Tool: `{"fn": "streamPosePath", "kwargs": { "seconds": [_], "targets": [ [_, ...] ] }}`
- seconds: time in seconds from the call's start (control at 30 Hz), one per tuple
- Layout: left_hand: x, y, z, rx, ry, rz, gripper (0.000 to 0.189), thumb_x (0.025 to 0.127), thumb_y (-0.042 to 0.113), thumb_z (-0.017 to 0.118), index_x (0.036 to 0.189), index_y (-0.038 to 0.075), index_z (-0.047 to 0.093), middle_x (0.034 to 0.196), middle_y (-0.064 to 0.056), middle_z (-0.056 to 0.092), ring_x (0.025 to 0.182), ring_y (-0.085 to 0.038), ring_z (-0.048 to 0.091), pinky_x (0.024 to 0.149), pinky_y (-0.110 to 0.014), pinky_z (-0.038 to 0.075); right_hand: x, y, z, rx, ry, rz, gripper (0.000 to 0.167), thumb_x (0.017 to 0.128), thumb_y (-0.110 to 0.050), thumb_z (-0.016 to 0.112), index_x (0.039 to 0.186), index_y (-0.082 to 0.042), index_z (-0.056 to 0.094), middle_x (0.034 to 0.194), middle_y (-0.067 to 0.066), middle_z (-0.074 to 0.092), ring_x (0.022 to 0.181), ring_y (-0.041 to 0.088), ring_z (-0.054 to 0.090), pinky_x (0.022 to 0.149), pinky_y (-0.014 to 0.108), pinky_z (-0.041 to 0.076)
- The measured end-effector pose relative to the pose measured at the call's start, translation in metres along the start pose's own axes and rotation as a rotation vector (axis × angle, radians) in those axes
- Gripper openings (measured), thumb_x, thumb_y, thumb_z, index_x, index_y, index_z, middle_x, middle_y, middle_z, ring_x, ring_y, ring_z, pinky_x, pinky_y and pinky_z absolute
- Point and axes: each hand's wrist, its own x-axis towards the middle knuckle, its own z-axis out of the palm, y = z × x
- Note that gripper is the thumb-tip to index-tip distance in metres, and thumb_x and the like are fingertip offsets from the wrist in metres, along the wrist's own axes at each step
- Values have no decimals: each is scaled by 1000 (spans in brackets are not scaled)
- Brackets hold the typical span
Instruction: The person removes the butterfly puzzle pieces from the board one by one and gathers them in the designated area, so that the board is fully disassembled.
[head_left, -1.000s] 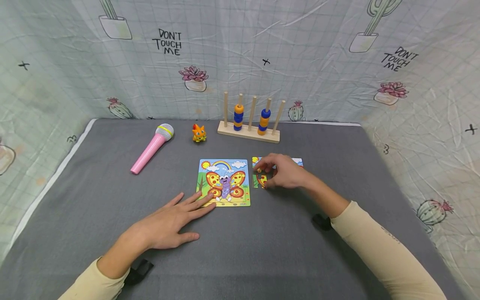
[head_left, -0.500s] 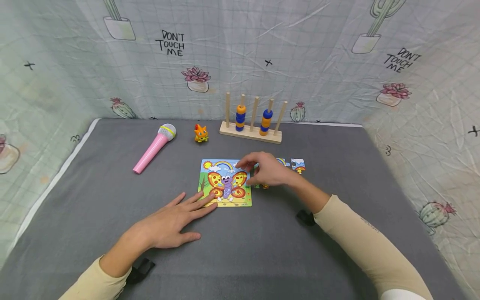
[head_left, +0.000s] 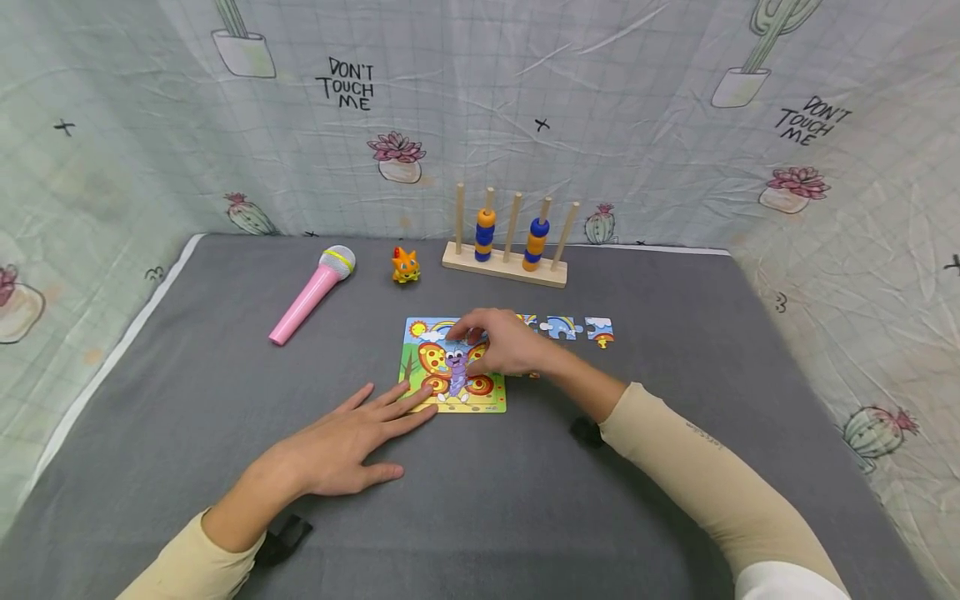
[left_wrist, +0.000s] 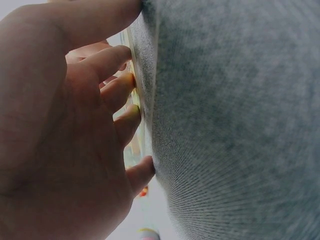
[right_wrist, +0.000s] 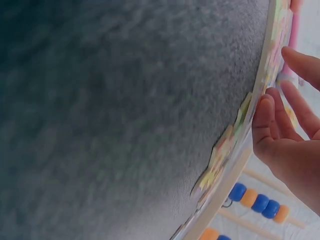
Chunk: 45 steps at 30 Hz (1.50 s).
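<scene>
A square puzzle board (head_left: 480,406) with a butterfly picture lies flat on the grey cloth in the head view. My left hand (head_left: 337,450) is spread flat, its fingertips resting on the board's lower left corner. Over the upper right part of the board is my right hand (head_left: 510,343), its thumb and fingers bent and apart. In the right wrist view, nothing shows between the fingers (right_wrist: 262,122) and the thumb. Loose jigsaw pieces (head_left: 561,327) lie right of the board, some hidden behind the right hand. Another piece (head_left: 600,328) sits at the row's right end.
A pink toy microphone (head_left: 306,302) lies at the back left. Beside it stands a small orange toy figure (head_left: 406,266). Further right is a wooden bead stand (head_left: 504,268) with blue and orange beads on two pegs. A printed cloth (head_left: 465,100) hangs behind.
My right hand has moved left from the loose pieces to above the butterfly board, uncovering the pieces at the row's right end. My left hand keeps its place on the board's corner.
</scene>
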Motion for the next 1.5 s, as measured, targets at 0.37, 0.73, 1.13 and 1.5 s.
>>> {"fn": "streamPosePath", "kwargs": {
  "seconds": [0.37,0.73,1.13,1.5],
  "targets": [
    [1,-1,1,-2,0,1,82,98,38,72,166,27,29,176,8,14,163,-28,16,126,-67,15,4,-2,5,-54,-4,6,48,81,-16,88,127,-17,74,118,2,68,104,21,61,85,33,50],
    [0,-1,1,-1,14,16,82,97,36,73,166,26,30,176,6,16,162,-30,18,125,-69,16,3,-6,7,-44,8,20,48,82,-11,86,127,-19,74,115,4,65,100,22,59,80,32,46],
    [0,0,2,5,18,18,82,97,37,73,166,26,30,176,6,17,162,-30,18,125,-69,17,1,-8,9,-59,19,1,49,80,-8,85,128,-17,74,117,6,64,97,22,59,80,32,47],
    [-1,1,1,2,18,20,81,98,36,73,166,26,30,175,5,18,162,-32,20,124,-70,19,0,-9,9,-61,19,0,53,79,-11,88,129,-19,74,121,6,62,101,21,59,88,37,46]
  ]
}}
